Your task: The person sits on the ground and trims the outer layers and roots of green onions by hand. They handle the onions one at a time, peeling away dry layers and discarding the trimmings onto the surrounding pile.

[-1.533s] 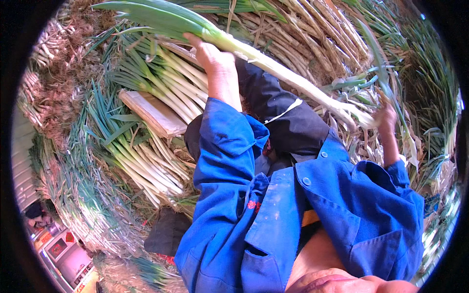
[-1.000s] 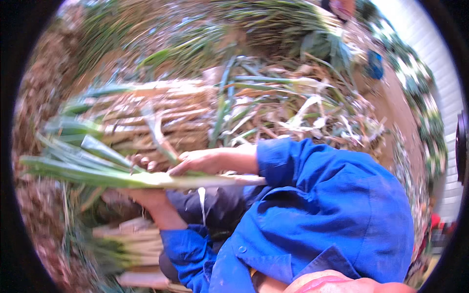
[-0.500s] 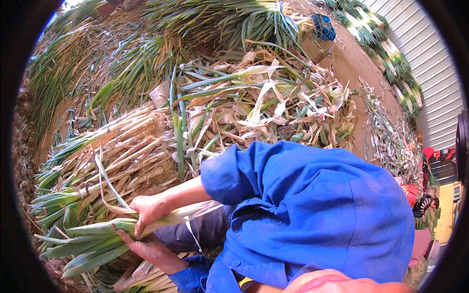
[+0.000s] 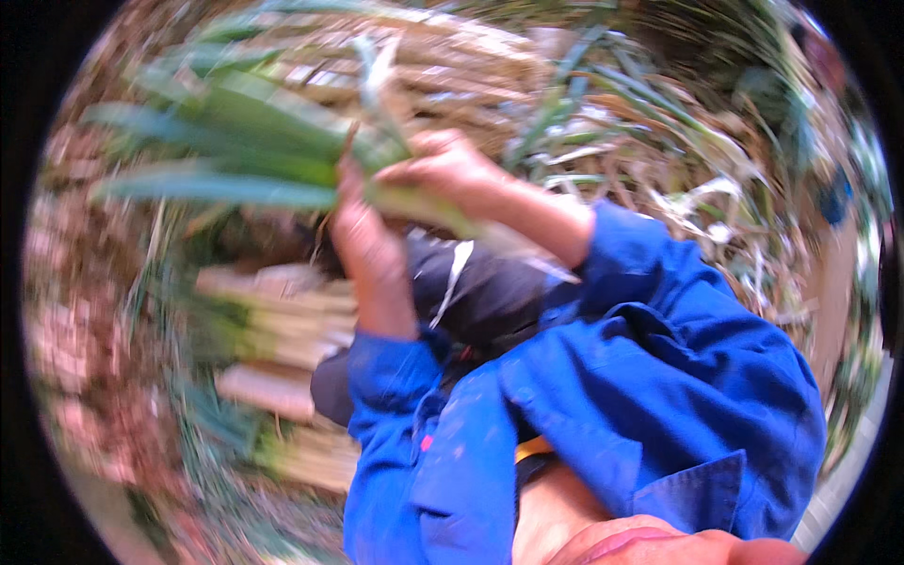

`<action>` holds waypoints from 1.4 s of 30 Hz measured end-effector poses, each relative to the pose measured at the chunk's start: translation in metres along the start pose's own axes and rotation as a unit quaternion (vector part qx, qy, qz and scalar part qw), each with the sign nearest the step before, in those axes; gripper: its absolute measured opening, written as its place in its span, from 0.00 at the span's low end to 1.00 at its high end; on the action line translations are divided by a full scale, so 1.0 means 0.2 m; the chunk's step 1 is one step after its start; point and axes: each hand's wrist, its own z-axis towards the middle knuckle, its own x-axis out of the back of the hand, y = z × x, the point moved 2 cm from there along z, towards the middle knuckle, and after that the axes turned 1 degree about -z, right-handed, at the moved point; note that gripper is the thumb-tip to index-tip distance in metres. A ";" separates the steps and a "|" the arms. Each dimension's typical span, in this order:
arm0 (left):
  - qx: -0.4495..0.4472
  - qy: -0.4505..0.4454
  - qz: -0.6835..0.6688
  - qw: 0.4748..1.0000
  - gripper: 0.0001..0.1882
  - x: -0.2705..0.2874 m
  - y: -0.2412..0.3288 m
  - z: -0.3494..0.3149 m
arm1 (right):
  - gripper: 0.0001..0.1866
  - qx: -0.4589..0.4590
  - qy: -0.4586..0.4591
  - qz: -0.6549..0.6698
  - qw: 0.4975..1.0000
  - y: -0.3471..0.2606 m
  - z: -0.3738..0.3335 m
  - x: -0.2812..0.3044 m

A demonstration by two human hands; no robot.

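Observation:
Between my two hands is a large green onion (image 4: 273, 141), its broad leaves fanning left and its pale stalk running down to the right toward my jacket. My right hand (image 4: 438, 165) is closed round it where leaves and stalk meet. Just left of that, my left hand (image 4: 369, 235) grips the base of the leaves, thumb side up. Motion blurs the leaves and some fingers, and the leaves hide part of the left hand's fingers. A thin white strip of peel (image 4: 457, 273) hangs over my dark trouser leg (image 4: 490, 292).
Unpeeled onion stalks (image 4: 452, 66) lie piled beyond my hands. Loose dry husks and leaves (image 4: 697, 198) are heaped to the right. Pale stalks (image 4: 292, 320) lie in bundles at the near left, beside my knee. A small blue object (image 4: 833, 198) shows at the far right.
My view has swung left and down, so hands and onion appear higher and farther right. Both hands keep their hold on the onion. The bundles at the near left now show more.

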 end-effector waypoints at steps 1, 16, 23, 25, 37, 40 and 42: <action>-0.038 0.024 -0.030 0.999 0.22 0.01 0.03 0.00 | 0.09 0.018 -0.018 0.009 1.000 0.01 -0.02 -0.01; -0.141 0.001 -0.200 0.970 0.22 0.20 0.09 0.02 | 0.12 0.085 -0.032 -0.007 0.996 0.03 -0.02 -0.11; -0.132 0.121 -0.213 0.960 0.18 0.32 0.07 0.08 | 0.12 0.167 -0.009 -0.030 0.985 0.08 -0.14 -0.13; -0.114 0.081 -0.204 0.969 0.18 0.40 0.10 0.10 | 0.11 0.137 -0.021 0.086 0.987 0.08 -0.16 -0.01; -0.158 0.017 -0.159 0.974 0.18 0.56 0.37 0.28 | 0.16 0.097 -0.055 -0.289 0.951 -0.04 -0.33 0.42; -0.198 -0.009 -0.199 0.960 0.19 0.81 0.64 0.37 | 0.32 0.270 -0.011 -0.605 0.749 0.04 -0.46 0.77; -0.213 0.126 -0.200 0.948 0.21 0.89 0.79 0.31 | 0.34 0.092 0.034 -0.770 0.631 0.06 -0.58 1.12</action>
